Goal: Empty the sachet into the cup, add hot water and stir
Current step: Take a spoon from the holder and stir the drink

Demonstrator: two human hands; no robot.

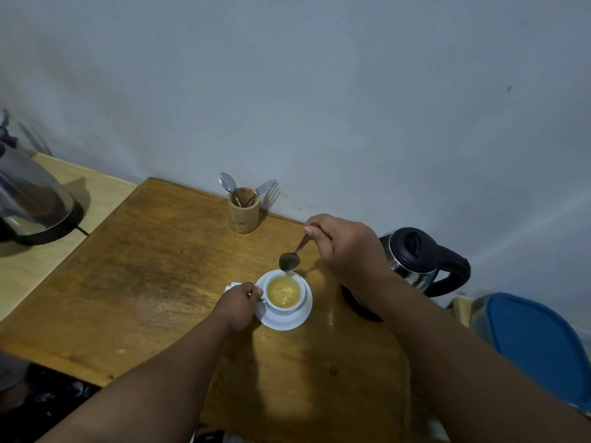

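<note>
Both hands [238, 303] [343, 247] forward, fingers curled

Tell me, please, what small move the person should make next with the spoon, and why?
Probably lower the spoon back into the cup and stir. The right hand holds it just above the rim, while the yellow liquid looks unevenly mixed, with paler swirls. The left hand already steadies the cup's handle on the saucer.

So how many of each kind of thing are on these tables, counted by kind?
Kettles: 2 (steel kettle, black-handled kettle)
Spoons: 2 (held spoon, spoon in holder)
Forks: 1
Cups: 1
Saucers: 1
Wooden holders: 1
Total: 8
</note>
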